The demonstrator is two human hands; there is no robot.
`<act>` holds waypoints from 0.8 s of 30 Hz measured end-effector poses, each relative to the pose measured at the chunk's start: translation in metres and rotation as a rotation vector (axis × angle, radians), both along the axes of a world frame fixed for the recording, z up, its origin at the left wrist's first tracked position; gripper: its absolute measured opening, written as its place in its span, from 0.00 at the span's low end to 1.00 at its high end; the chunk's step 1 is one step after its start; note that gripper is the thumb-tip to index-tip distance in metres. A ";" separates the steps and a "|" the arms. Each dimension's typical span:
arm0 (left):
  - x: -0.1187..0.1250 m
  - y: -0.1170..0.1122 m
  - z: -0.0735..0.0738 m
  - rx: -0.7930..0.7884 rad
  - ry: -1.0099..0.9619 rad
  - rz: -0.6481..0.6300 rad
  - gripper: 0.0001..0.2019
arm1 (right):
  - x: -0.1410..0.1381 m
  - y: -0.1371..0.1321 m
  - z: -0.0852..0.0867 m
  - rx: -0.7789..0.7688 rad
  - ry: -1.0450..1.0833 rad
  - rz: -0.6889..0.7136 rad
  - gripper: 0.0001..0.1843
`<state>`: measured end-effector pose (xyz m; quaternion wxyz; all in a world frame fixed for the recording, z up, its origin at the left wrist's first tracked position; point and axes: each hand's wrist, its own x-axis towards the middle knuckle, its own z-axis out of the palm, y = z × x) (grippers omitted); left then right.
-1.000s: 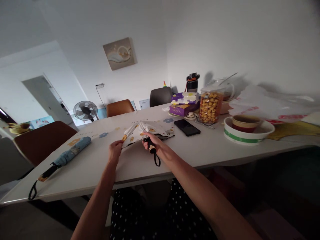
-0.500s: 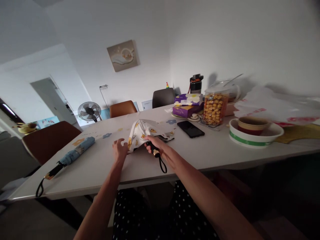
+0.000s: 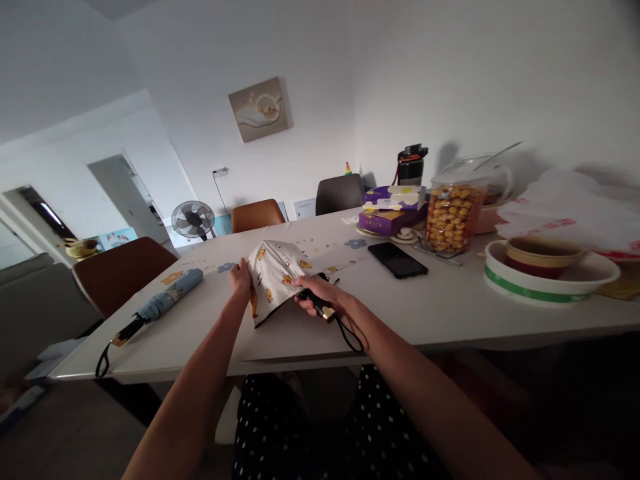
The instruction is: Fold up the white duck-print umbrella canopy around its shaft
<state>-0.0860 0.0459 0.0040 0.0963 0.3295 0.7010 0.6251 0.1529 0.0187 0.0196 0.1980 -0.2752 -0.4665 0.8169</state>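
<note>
Table (image 3: 410,317) with a white top spans the view, and on it, near the front edge, is a white umbrella (image 3: 276,265) with small yellow figures, its cloth loose and raised like a low tent. One brown chair (image 3: 125,270) stands far to the left of the white umbrella; a grey chair (image 3: 340,195) is beyond it, slightly to its right. A plastic bag (image 3: 575,200) with red print lies well to its right. A fan (image 3: 193,219) stands far behind it to the left, and a picture (image 3: 260,110) hangs on the wall high behind it. A blue umbrella (image 3: 173,293), rolled up, lies to its left, well apart. A white bowl (image 3: 523,289) with a green band sits well to its right, and a clear jar (image 3: 453,217) of round golden snacks stands right of it and farther back. The left hand (image 3: 240,279) is at its left side, fingertips against the cloth; whether they pinch it, I cannot tell. The right hand (image 3: 320,293), at its right side, is wrapped firmly around its black handle (image 3: 325,311). A dark phone (image 3: 399,259) lies flat just right of it. A black strap (image 3: 351,339) loops from its handle, beside the right wrist
</note>
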 end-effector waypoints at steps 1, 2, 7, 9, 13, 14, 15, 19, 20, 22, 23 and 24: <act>-0.003 -0.002 -0.001 -0.024 0.059 0.070 0.16 | 0.000 -0.001 0.001 0.004 -0.019 -0.012 0.09; -0.004 -0.004 -0.004 -0.048 0.096 0.123 0.17 | 0.000 -0.001 0.001 0.008 -0.035 -0.019 0.09; -0.004 -0.002 -0.020 -0.104 0.067 0.118 0.16 | -0.002 0.004 -0.006 0.028 -0.004 -0.036 0.08; 0.000 -0.003 -0.023 -0.085 0.070 0.135 0.11 | -0.003 0.005 -0.007 0.035 0.020 -0.059 0.07; 0.023 -0.016 -0.015 0.082 0.201 0.139 0.03 | -0.003 0.001 -0.005 0.076 -0.054 -0.118 0.10; 0.033 -0.020 -0.012 0.180 0.278 0.076 0.04 | -0.003 -0.001 -0.004 0.101 -0.101 -0.132 0.11; 0.044 -0.023 -0.010 0.237 0.331 -0.015 0.04 | -0.003 -0.003 -0.003 0.130 -0.148 -0.152 0.12; 0.090 -0.029 -0.004 0.198 0.180 -0.279 0.08 | -0.005 -0.010 -0.002 0.259 -0.209 -0.270 0.12; 0.099 -0.029 -0.003 0.183 0.054 -0.337 0.09 | -0.006 -0.011 -0.001 0.274 -0.205 -0.283 0.13; 0.111 -0.027 0.000 0.179 -0.200 -0.449 0.10 | -0.006 -0.012 -0.001 0.282 -0.180 -0.286 0.13; 0.115 -0.026 0.003 0.188 -0.293 -0.497 0.11 | -0.006 -0.012 -0.001 0.278 -0.163 -0.282 0.13; 0.118 -0.025 0.005 0.194 -0.371 -0.533 0.13 | -0.006 -0.012 0.000 0.272 -0.145 -0.277 0.13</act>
